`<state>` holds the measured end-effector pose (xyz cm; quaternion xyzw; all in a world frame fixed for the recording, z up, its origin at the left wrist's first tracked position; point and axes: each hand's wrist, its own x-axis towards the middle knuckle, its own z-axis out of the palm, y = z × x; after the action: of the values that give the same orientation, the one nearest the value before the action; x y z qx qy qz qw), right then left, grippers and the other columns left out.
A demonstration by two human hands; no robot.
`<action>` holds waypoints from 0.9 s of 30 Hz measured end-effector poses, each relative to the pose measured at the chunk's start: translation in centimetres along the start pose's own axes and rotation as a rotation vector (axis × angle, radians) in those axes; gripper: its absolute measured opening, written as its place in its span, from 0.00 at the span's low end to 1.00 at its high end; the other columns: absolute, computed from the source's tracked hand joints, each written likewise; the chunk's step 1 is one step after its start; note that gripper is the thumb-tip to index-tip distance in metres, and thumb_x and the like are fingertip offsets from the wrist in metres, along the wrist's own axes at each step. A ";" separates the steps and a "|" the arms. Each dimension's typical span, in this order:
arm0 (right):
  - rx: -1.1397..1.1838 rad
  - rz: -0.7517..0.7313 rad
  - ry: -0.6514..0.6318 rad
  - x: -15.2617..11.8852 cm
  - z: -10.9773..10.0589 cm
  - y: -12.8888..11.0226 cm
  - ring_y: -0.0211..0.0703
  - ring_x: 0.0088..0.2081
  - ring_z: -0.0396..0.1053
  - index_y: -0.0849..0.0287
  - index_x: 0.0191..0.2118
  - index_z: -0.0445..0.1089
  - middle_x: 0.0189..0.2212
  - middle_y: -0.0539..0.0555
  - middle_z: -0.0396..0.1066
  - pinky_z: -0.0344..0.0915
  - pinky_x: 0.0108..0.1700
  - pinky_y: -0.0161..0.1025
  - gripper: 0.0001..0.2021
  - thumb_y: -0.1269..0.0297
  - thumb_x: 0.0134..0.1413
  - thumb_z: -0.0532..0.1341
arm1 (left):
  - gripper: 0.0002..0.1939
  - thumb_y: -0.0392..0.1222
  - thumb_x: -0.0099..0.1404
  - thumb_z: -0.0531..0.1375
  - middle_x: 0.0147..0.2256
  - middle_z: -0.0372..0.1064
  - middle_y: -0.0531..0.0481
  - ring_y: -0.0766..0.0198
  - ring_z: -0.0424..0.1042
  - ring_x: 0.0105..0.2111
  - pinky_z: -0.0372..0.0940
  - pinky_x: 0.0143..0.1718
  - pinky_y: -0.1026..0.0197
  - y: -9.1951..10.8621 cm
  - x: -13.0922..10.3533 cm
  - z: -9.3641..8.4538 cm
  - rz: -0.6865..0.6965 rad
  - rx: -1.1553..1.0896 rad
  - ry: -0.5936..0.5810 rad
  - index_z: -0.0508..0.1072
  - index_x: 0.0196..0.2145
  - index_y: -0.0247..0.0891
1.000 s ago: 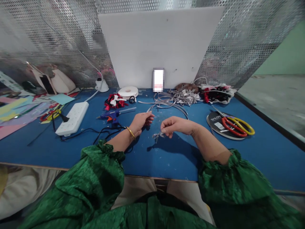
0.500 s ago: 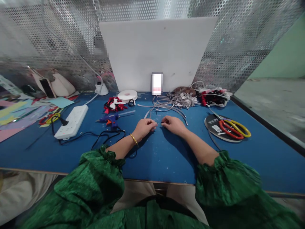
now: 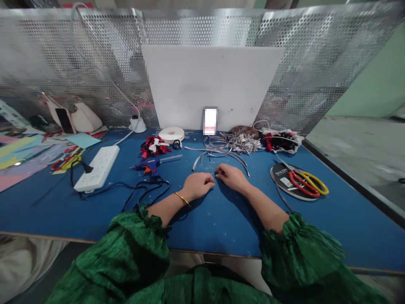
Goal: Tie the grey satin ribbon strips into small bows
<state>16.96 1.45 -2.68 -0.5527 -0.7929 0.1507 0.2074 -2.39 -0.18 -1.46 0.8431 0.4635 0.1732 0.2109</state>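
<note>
My left hand (image 3: 198, 185), with a gold bangle at the wrist, rests low over the table, its thumb and fingers pinched together. Close on its right is my right hand (image 3: 232, 177), fingers curled inward and nearly meeting the left fingertips. Anything in either pinch is too small or hidden to make out. Just beyond both hands lie loose grey ribbon strips (image 3: 226, 151), beside a pile of grey ribbon bows (image 3: 245, 142). A blue glue gun (image 3: 150, 166) lies left of my left hand. Red-and-yellow-handled scissors (image 3: 305, 181) rest on a black ribbon spool (image 3: 281, 179) to the right.
On the blue table (image 3: 209, 228), a white power strip (image 3: 97, 169) and black cables lie left. Red and black bows (image 3: 154, 146) sit by a white ribbon roll (image 3: 171, 134). A lit phone (image 3: 210, 121) leans on a white board (image 3: 215, 80). Coloured paper (image 3: 22, 156) lies far left.
My hands have come closer together, the left moving right toward the right hand. The head view has tilted up, so the table things sit lower in the picture.
</note>
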 end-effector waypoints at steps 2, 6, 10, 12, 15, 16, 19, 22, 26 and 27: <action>0.010 0.007 -0.003 0.0 0.1 0.1 0.40 0.32 0.66 0.56 0.41 0.69 0.32 0.51 0.72 0.55 0.33 0.34 0.07 0.66 0.56 0.59 | 0.09 0.45 0.60 0.58 0.34 0.76 0.51 0.61 0.71 0.34 0.59 0.33 0.62 0.0 -0.1 0.0 0.005 0.006 0.002 0.77 0.34 0.43; 0.035 0.015 0.000 0.0 0.2 0.3 0.40 0.32 0.66 0.56 0.41 0.70 0.32 0.52 0.72 0.56 0.33 0.35 0.07 0.65 0.56 0.59 | 0.08 0.45 0.60 0.58 0.35 0.76 0.51 0.61 0.71 0.36 0.60 0.36 0.61 0.0 -0.2 0.1 0.019 0.000 0.008 0.76 0.34 0.43; 0.049 0.038 0.007 0.0 0.4 0.4 0.40 0.31 0.66 0.56 0.41 0.70 0.31 0.51 0.72 0.57 0.33 0.35 0.08 0.64 0.55 0.59 | 0.07 0.44 0.60 0.59 0.34 0.75 0.51 0.60 0.71 0.37 0.61 0.37 0.60 0.0 -0.3 0.2 0.039 0.015 0.019 0.75 0.34 0.42; 0.057 0.056 0.017 0.0 0.7 0.4 0.40 0.31 0.67 0.56 0.40 0.71 0.30 0.50 0.72 0.58 0.33 0.35 0.08 0.63 0.55 0.59 | 0.07 0.45 0.60 0.59 0.34 0.75 0.50 0.59 0.71 0.37 0.61 0.37 0.60 0.0 -0.3 0.3 0.044 0.026 0.020 0.75 0.33 0.42; 0.040 0.088 0.084 0.2 1.0 0.5 0.42 0.32 0.68 0.56 0.40 0.72 0.31 0.52 0.72 0.61 0.35 0.36 0.08 0.63 0.56 0.58 | 0.07 0.45 0.60 0.60 0.35 0.75 0.50 0.59 0.72 0.37 0.61 0.36 0.60 0.0 -0.3 0.3 0.039 0.035 0.015 0.75 0.34 0.42; 0.021 0.095 0.122 0.4 1.0 0.5 0.42 0.34 0.69 0.57 0.41 0.72 0.34 0.53 0.73 0.62 0.36 0.37 0.09 0.64 0.57 0.58 | 0.07 0.46 0.60 0.60 0.35 0.75 0.51 0.59 0.72 0.37 0.61 0.36 0.60 -0.1 -0.3 0.3 0.038 0.036 0.014 0.75 0.33 0.42; -0.100 0.050 0.224 1.6 0.7 0.6 0.45 0.40 0.70 0.57 0.46 0.74 0.46 0.58 0.72 0.64 0.43 0.40 0.13 0.66 0.60 0.54 | 0.07 0.46 0.59 0.60 0.34 0.75 0.51 0.60 0.72 0.36 0.61 0.34 0.60 -0.1 -0.3 0.3 0.043 0.038 0.014 0.74 0.33 0.42; -0.309 -0.085 0.213 3.3 0.2 0.8 0.51 0.51 0.66 0.58 0.46 0.75 0.55 0.61 0.67 0.61 0.53 0.45 0.15 0.67 0.62 0.52 | 0.07 0.45 0.60 0.59 0.34 0.75 0.51 0.60 0.72 0.36 0.61 0.34 0.60 -0.2 -0.3 0.3 0.052 0.039 0.016 0.74 0.33 0.42; -0.362 -0.126 0.127 5.6 0.7 1.2 0.52 0.58 0.61 0.60 0.47 0.75 0.56 0.61 0.67 0.57 0.59 0.48 0.16 0.65 0.63 0.52 | 0.07 0.46 0.60 0.59 0.34 0.75 0.51 0.60 0.72 0.37 0.61 0.35 0.60 -0.3 -0.3 0.2 0.047 0.032 0.008 0.75 0.34 0.42; -0.343 -0.122 0.128 5.9 1.0 1.4 0.51 0.58 0.61 0.60 0.48 0.74 0.55 0.61 0.69 0.57 0.59 0.48 0.16 0.65 0.63 0.52 | 0.07 0.45 0.60 0.59 0.34 0.75 0.51 0.60 0.72 0.37 0.61 0.35 0.60 -0.3 -0.3 0.2 0.052 0.028 0.000 0.75 0.33 0.42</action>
<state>15.82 7.50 -3.24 -0.5393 -0.8243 -0.0349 0.1688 -2.65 -0.35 -1.76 0.8576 0.4440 0.1720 0.1944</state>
